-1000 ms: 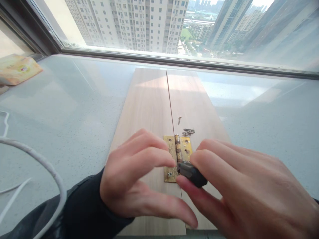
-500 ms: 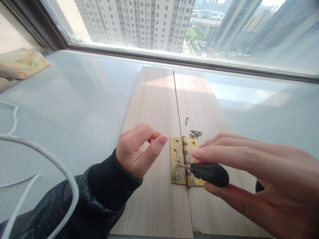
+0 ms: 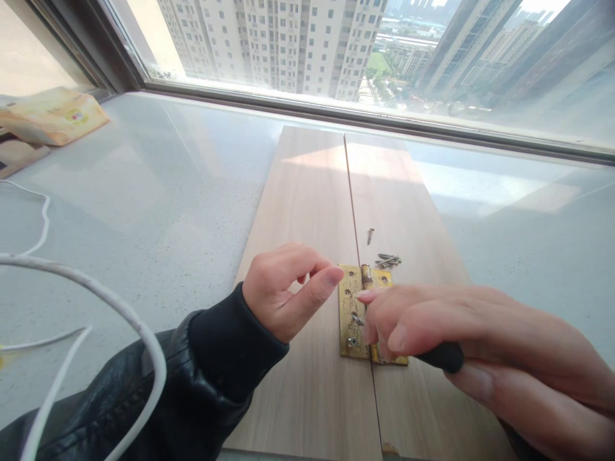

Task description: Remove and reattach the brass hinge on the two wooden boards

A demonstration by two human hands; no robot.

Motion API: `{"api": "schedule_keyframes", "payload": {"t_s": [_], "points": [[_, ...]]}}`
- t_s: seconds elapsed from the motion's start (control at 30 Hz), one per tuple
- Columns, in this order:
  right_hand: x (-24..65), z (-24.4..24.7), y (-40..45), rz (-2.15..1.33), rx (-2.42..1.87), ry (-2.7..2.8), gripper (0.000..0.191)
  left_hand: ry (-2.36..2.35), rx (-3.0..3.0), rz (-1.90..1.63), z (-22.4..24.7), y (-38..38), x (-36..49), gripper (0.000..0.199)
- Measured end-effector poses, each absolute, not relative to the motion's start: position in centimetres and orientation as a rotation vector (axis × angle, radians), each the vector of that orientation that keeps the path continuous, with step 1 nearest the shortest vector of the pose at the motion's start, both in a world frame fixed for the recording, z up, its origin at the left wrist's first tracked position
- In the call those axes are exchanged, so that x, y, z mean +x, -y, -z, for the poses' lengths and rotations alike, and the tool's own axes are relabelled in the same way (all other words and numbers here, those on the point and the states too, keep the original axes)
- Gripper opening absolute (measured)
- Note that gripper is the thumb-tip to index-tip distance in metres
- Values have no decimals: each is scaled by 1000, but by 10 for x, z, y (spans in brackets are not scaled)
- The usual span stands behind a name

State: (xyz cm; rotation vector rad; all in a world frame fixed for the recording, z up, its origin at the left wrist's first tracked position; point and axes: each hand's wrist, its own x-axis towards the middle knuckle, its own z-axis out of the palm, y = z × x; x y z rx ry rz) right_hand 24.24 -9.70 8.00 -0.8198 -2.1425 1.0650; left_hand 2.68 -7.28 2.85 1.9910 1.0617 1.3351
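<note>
A brass hinge lies open across the seam of two pale wood boards. My right hand wraps round the black handle of a screwdriver, its fingers covering much of the hinge's right leaf. The screwdriver's tip points at the third hole of the left leaf, where a screw sits. Below it another screw rests in the lowest hole. My left hand is closed, thumb against curled fingers, just left of the hinge's upper corner; whatever is inside it, if anything, is hidden.
Beyond the hinge, several loose screws lie in a pile, with a single screw farther off. A white cable loops at the left. A tissue pack stands near the window frame. The boards lie on a white speckled sill.
My right hand has turned over the screwdriver, its fingers now lower and covering the shaft and most of the handle. The whole view has shifted slightly; my left hand stays closed beside the hinge.
</note>
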Motion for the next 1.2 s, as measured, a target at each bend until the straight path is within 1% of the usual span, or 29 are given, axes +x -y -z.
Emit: {"api": "schedule_keyframes", "payload": {"t_s": [0.1, 0.23, 0.3, 0.43, 0.63, 0.73, 0.83, 0.97, 1.1, 1.2], "points": [[227, -77, 104, -1227, -877, 2070, 13, -1065, 1982, -1339, -28, 73, 27, 34], [217, -72, 111, -1190, -816, 2045, 25, -1065, 1982, -1331, -28, 73, 28, 32], [220, -69, 112, -1232, -785, 2021, 30, -1064, 1983, -1328, -28, 73, 28, 31], [223, -67, 108, -1342, -773, 1925, 24, -1074, 1989, -1336, -29, 73, 29, 27], [215, -67, 98, -1133, -693, 1867, 30, -1057, 2001, -1344, -28, 72, 29, 26], [220, -64, 94, -1153, -560, 1835, 26, -1066, 1989, -1345, -28, 72, 29, 27], [228, -59, 91, -1169, -488, 1884, 26, -1066, 1986, -1330, -28, 73, 29, 28], [228, -54, 94, -1298, -466, 1851, 25, -1067, 1994, -1322, -28, 73, 28, 28], [220, -56, 102, -1390, -565, 1743, 40, -1073, 2000, -1320, -28, 72, 29, 29], [220, -63, 103, -1442, -570, 1860, 39, -1079, 2011, -1324, -28, 72, 30, 27]]}}
